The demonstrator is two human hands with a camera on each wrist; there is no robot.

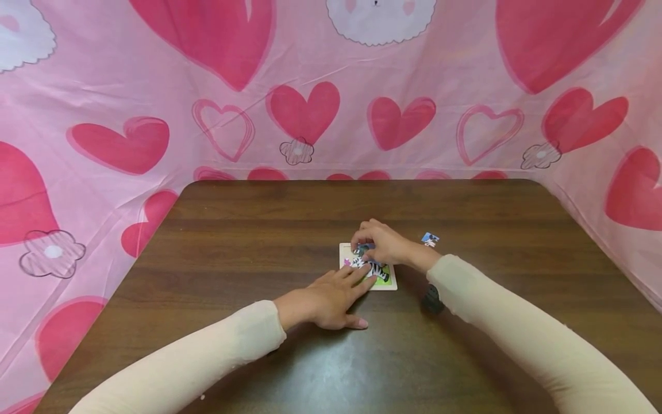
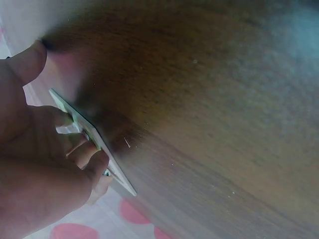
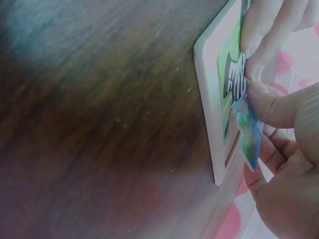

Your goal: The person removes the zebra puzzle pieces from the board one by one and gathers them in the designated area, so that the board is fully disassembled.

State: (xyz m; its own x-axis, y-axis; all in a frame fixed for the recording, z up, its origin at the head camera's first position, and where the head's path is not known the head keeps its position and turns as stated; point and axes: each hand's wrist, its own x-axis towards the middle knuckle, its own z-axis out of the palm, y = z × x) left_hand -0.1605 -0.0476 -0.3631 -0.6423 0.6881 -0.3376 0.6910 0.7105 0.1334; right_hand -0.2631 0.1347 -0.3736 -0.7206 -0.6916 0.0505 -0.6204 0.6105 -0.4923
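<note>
Left hand (image 1: 333, 299) lies on a flat, pale-rimmed zebra-picture board (image 3: 213, 99), fingers straight, apparently steadying it on the brown wooden table (image 1: 248, 241); right hand (image 1: 385, 241) pinches a thin blue-and-green printed piece (image 3: 250, 137), tilted at the board. Best done lightly: level the piece, match edges, then press flat. Small blue-and-white piece (image 1: 430, 239) lies apart, rightward.

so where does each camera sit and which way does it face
Head: on the head, facing forward and down at table, puzzle board and patterned cloth; shows left hand, right hand, sleeves.
Left wrist: on that wrist, aimed past the hand at the puzzle board; shows the left hand.
Right wrist: on that wrist, aimed at the pinched puzzle piece; shows right hand, left fingers.
Shared: both wrist views show the puzzle board.
</note>
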